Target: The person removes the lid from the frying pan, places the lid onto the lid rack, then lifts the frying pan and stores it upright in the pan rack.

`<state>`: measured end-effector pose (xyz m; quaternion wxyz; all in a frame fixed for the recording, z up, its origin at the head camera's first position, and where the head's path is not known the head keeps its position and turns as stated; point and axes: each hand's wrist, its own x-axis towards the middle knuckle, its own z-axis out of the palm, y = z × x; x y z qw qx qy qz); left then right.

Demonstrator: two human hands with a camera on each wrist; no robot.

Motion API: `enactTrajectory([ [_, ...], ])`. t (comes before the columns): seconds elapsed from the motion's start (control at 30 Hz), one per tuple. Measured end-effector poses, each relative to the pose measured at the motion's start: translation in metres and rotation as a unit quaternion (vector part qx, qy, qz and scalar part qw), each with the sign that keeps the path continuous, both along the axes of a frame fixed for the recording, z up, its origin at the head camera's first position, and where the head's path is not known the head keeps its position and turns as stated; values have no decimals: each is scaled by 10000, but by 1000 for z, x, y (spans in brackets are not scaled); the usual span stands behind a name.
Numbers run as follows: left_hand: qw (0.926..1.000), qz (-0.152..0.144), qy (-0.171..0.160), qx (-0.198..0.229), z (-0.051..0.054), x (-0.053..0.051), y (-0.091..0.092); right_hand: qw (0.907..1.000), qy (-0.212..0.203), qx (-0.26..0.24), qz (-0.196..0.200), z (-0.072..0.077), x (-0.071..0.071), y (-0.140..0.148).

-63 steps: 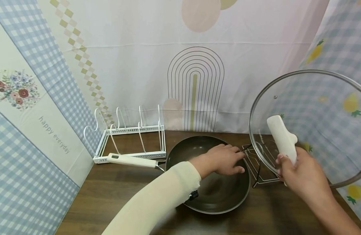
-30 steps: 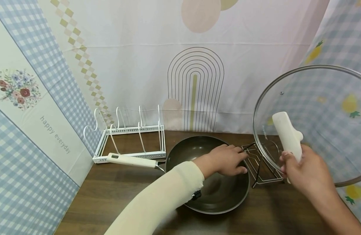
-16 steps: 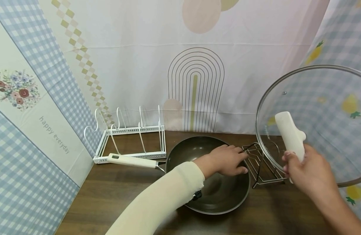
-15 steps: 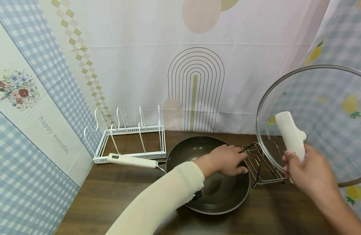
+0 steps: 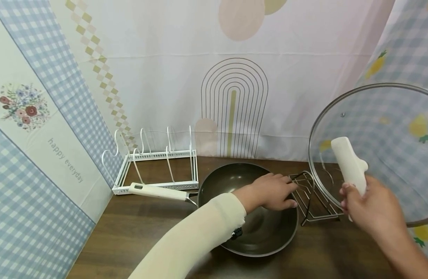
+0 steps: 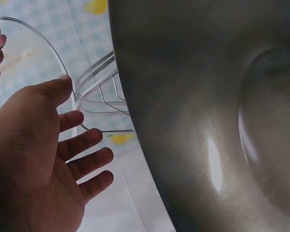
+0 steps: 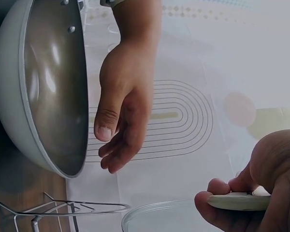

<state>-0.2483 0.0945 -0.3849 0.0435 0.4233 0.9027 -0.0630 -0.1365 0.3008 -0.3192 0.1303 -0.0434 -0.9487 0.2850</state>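
My right hand [image 5: 377,205] grips the cream handle [image 5: 348,166] of a large clear glass pan lid [image 5: 391,128], held tilted up at the right in the head view. The lid's metal rim passes in front of the small wire rack [image 5: 316,215]. My left hand [image 5: 276,192] reaches across above the dark frying pan [image 5: 266,236], its fingers loosely bent toward the rack. In the left wrist view the left hand [image 6: 43,150] has its fingers spread and holds nothing. The right wrist view shows that hand clear of the pan's rim [image 7: 53,164].
The pan's cream handle [image 5: 158,192] points left, its end at the front rail of a white rack [image 5: 158,185] with upright hoops. All stand on a brown wooden table [image 5: 137,232]. Printed cloth [image 5: 165,89] encloses the back and sides.
The lid and my right hand have drifted a little to the right. My left hand has shifted slightly right over the pan. The pan and both racks stay put.
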Motion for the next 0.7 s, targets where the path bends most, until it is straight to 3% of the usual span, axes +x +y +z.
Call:
enactTrajectory([
  [0.7, 9998, -6, -12, -183, -3, -6, 5, 9999, -128, -39, 98, -16, -4, 3],
])
